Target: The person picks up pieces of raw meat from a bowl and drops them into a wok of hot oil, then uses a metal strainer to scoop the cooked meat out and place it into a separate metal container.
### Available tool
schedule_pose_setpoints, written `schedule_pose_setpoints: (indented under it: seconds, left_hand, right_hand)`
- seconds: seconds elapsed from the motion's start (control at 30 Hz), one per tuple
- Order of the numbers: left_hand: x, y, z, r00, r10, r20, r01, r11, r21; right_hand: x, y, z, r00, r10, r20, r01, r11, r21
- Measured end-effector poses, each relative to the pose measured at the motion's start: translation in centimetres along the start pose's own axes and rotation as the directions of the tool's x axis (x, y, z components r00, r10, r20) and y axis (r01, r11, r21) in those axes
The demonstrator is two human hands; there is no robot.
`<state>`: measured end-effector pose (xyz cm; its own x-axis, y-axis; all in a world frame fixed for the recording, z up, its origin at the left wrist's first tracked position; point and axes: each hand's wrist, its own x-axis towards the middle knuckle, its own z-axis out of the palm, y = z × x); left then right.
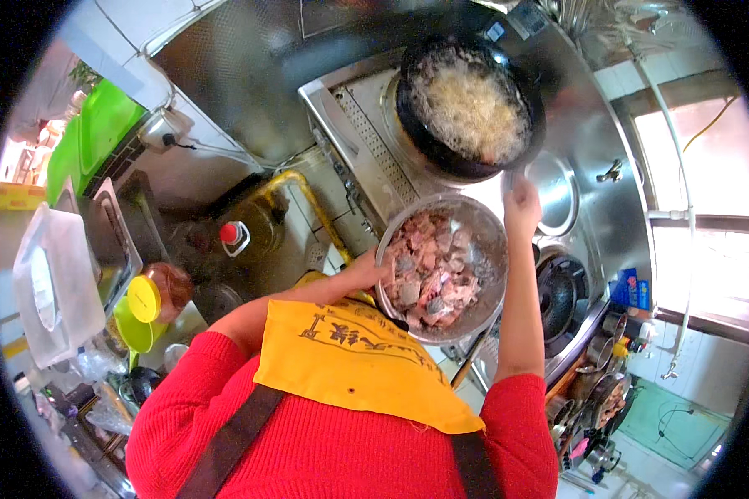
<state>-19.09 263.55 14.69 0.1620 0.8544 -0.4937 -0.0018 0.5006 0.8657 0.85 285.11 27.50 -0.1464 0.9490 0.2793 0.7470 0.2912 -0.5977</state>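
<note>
My left hand (376,269) grips the left rim of a large round metal bowl (492,274), held in front of my apron. Raw pink-and-grey chunks (434,268), meat or fish, fill much of the bowl. Beyond it, a black wok (421,140) stands on the stove, with pale, foaming liquid (471,106) bubbling inside. My right hand (523,199) is raised at the wok's near right edge, above the bowl's far right side, its fingers curled. Whether anything is between those fingers is hidden.
A round metal lid or pan (552,193) lies right of my right hand, and a black burner (560,296) sits nearer. Pots and containers crowd a shelf (590,387) at right. At left are a yellow-lidded jar (146,298), a green scoop (138,334) and a translucent bin (56,287).
</note>
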Motion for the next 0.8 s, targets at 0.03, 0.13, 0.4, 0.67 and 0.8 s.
schedule_pose_setpoints:
  seconds: [0.03, 0.13, 0.4, 0.67, 0.8]
  left_hand:
    - [-0.4, 0.3, 0.2, 0.999, 0.018, -0.030, -0.018, 1.000, 0.000]
    - [1.0, -1.3, 0.4, 0.987, 0.153, -0.058, -0.147, 0.984, 0.100]
    - [0.6, -1.2, 0.7, 0.986, 0.102, -0.135, -0.090, 0.992, 0.090]
    - [0.2, 0.5, 0.7, 0.988, 0.092, -0.126, -0.081, 0.992, 0.095]
    - [0.6, -0.1, 0.8, 0.988, 0.080, -0.129, -0.072, 0.995, 0.066]
  right_hand:
    - [-2.7, -2.1, -0.7, 0.963, 0.170, 0.209, -0.174, 0.985, -0.002]
    - [-11.9, 1.2, 2.1, 0.765, 0.180, 0.618, -0.176, 0.982, -0.068]
    - [-17.1, -4.9, 9.7, 0.698, 0.170, 0.696, 0.114, 0.932, -0.343]
    - [-15.6, -2.3, 7.4, 0.518, -0.051, 0.854, 0.354, 0.921, -0.160]
    - [-13.5, 0.9, 4.0, 0.512, 0.374, 0.773, -0.426, 0.893, -0.149]
